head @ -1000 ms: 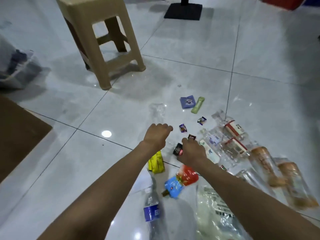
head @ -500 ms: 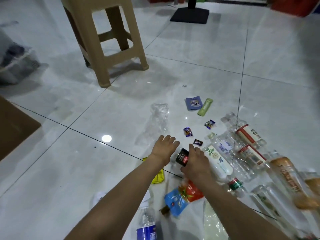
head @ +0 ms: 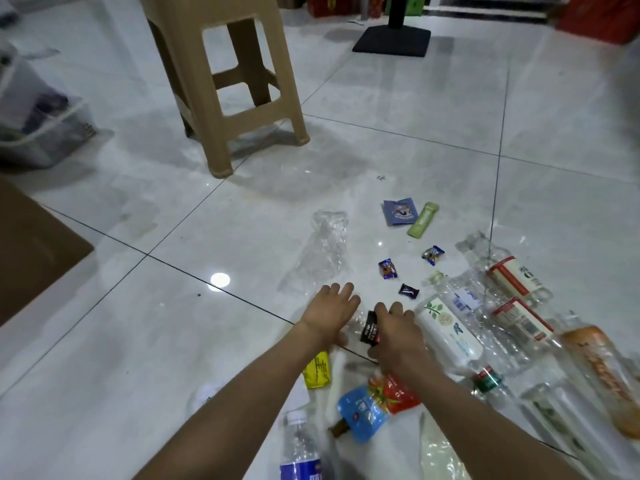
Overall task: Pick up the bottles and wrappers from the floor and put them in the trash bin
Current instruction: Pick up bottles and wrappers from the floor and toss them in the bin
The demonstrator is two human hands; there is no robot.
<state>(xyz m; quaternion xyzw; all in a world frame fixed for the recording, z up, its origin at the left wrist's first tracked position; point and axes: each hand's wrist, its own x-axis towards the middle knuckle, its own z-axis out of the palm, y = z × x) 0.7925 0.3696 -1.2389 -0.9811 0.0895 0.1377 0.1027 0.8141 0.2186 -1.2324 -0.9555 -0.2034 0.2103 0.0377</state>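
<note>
We look down on a glossy pale tiled floor (head: 173, 341) with dark grout lines, a beige plastic stool (head: 221, 81) standing far and a translucent bin (head: 38, 133) at the far left. Between our hands lies a clear crushed bottle with a black label (head: 370, 329). Our left hand (head: 332, 315) lies flat with straight fingers against its left side, and our right hand (head: 396, 336) curls over its right side, thumb tucked under the label. Just right of the right hand a white-labelled bottle (head: 446, 327) lies on its side among other clear, crinkled bottles. Small shiny candy wrappers (head: 388, 269) sit farther off, with a blue sachet (head: 399, 212) and a green stick pack (head: 422, 220) beyond. A yellow wrapper (head: 317, 372) and a blue-and-red pouch (head: 374, 407) lie near us, under our forearms.
</note>
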